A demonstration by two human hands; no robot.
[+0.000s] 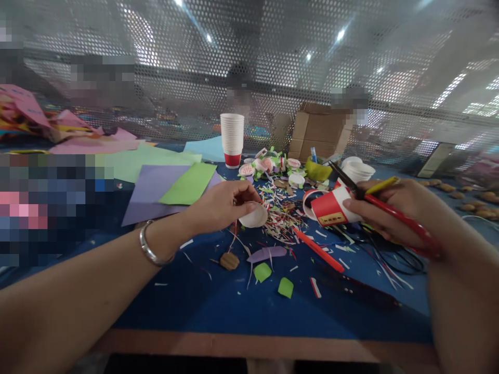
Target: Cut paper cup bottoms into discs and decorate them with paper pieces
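My left hand (237, 203) pinches a small round white paper piece (254, 215) between thumb and fingers, low over the middle of the table. In my right hand (401, 208) is a pair of scissors (407, 218) with dark blades and a long red handle; a yellow part (382, 185) shows beside them. A red and white paper cup (329, 208) lies tilted on its side at my right fingertips, its open end towards the left. Whether those fingers also grip the cup, I cannot tell. Paper scraps (283, 221) lie heaped between my hands.
A stack of white cups (233, 137) stands behind the scraps. Purple (150, 192) and green (189, 184) paper sheets lie left. Small paper crafts (265, 165), a yellow-green container (317, 169) and a cardboard box (319, 130) are at the back. A red strip-like object (319, 250) lies in front.
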